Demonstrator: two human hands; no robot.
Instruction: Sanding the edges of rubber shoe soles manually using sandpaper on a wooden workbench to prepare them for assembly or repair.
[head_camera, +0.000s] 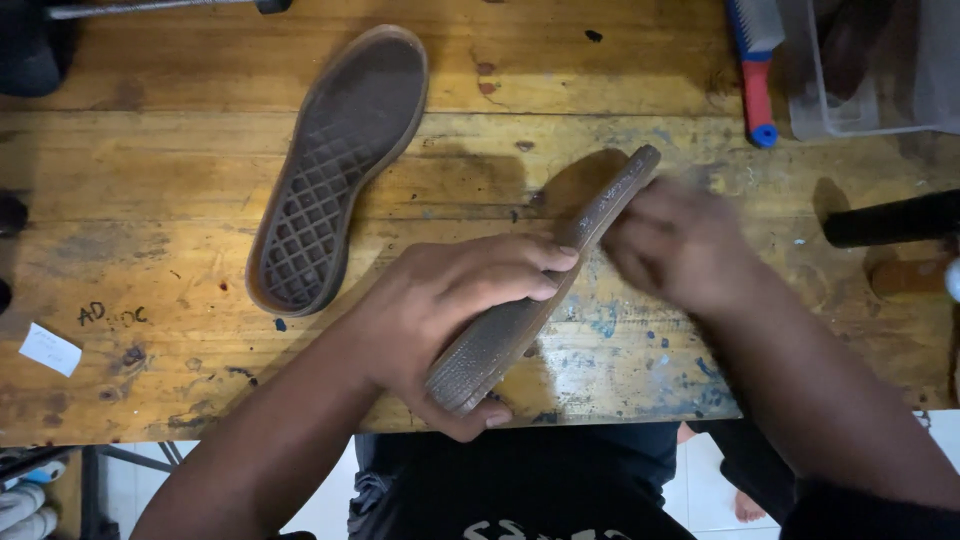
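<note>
Sole (540, 290) held on edge over the near half of the bench (150, 200), tread side facing near-right, running from near-centre up toward far-right. Your left hand (445, 310) is clamped round its near half: fingers over the top edge, thumb underneath at the near end. Your right hand (675, 240) sits at the far half of the sole, just right of it and touching; it is blurred, so you cannot tell how its fingers stand or whether they grip anything.

Second sole (335, 165) lies flat on the bench to the far left, well apart from both hands, hollow side up, with a diamond grid showing in its near part.

Brush (755, 60) with a red and blue handle at the far right edge. Clear tub (860, 110) just right of it. Dark round handle (890, 220) lies at the right edge of the bench, a wooden piece (905, 275) just near of it. White paper scrap (48, 348) at the near left. Bench surface worn, with blue paint flecks under the held sole.
</note>
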